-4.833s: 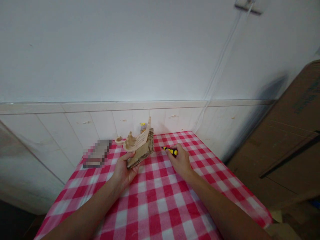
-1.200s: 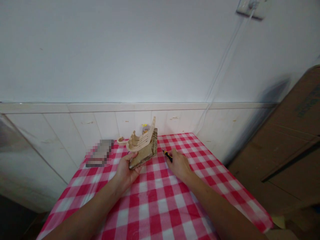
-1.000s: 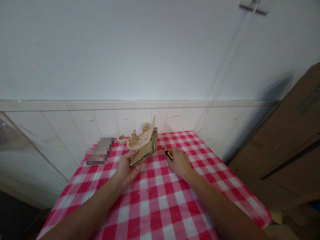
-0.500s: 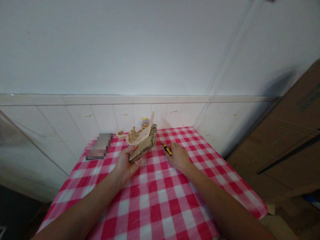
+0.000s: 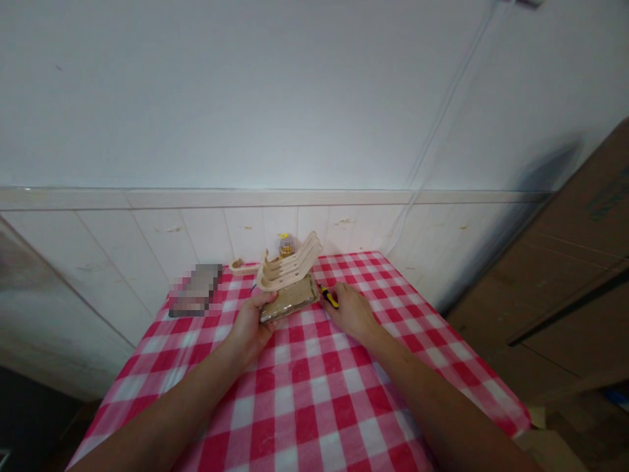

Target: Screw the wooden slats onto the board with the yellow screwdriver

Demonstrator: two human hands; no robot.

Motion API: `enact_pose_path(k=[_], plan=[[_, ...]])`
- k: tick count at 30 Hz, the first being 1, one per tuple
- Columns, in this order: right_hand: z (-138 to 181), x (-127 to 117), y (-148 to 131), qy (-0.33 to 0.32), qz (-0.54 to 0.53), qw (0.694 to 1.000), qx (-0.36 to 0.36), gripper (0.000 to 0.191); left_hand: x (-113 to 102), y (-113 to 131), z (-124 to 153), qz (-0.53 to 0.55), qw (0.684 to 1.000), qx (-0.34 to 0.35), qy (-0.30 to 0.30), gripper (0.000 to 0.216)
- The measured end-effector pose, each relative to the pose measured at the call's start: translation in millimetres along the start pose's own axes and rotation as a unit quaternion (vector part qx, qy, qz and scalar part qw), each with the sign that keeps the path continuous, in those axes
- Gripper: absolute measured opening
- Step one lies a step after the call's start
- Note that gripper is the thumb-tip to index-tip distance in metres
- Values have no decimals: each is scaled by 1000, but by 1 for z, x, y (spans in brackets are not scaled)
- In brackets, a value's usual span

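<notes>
From where I stand, the tan block [image 5: 289, 301] is up off the desk [image 5: 295, 406], between the person's 2 hands. Its long axis runs from the left hand [image 5: 251, 322] towards the right hand [image 5: 352, 311], climbing a little at the far right end. The left hand is the nearer of the 2, since it has that block pinched at the near left corner, thumb on top and fingers underneath. The right hand is curled around a yellow-and-black tool [image 5: 329, 298], and the tool's tip points up and left at the block's right edge. Whether the tip touches that edge or just sits beside it, I can't tell.

A cream slotted rack [image 5: 285, 269] sits along the block's far side, its slats leaning up to the right; how the 2 are joined I can't make out. Behind it stands a small jar [image 5: 285, 247] with a yellow top, and a cream hooked piece [image 5: 240, 267] lies to the left. Further left is a flat, blurred-out slab [image 5: 195, 292].

Compared with 0.5 s ago, the block has turned: its broad face shows more, the rack tips further right, and the gap to the tool has all but closed. The right hand is in nearly the same spot.
</notes>
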State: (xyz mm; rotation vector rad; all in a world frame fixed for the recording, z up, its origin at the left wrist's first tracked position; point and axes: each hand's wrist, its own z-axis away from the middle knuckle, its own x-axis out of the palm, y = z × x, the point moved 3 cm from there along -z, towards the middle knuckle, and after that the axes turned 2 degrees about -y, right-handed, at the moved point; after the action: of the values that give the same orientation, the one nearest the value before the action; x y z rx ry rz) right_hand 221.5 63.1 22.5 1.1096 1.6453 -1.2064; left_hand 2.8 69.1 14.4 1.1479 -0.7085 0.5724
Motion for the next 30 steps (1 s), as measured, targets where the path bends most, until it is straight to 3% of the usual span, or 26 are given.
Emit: enact_pose_path(k=[6,10,14,19,30], plan=[[-3,4,11,91,-51,994,-16,28,1,-2,2,-57,998,37,7,45],[-2,4,7,123,-80,986,-74,30,2,-5,4,-102,993,53,18,41],[2,3,-3,127,-107,974,-155,32,9,-9,8,-91,995,31,-2,31],[6,-2,-9,165,-152,954,-198,32,12,-8,13,-61,998,-29,16,33],[11,-7,-11,194,-185,943,-196,30,18,0,20,-36,995,-77,45,34]])
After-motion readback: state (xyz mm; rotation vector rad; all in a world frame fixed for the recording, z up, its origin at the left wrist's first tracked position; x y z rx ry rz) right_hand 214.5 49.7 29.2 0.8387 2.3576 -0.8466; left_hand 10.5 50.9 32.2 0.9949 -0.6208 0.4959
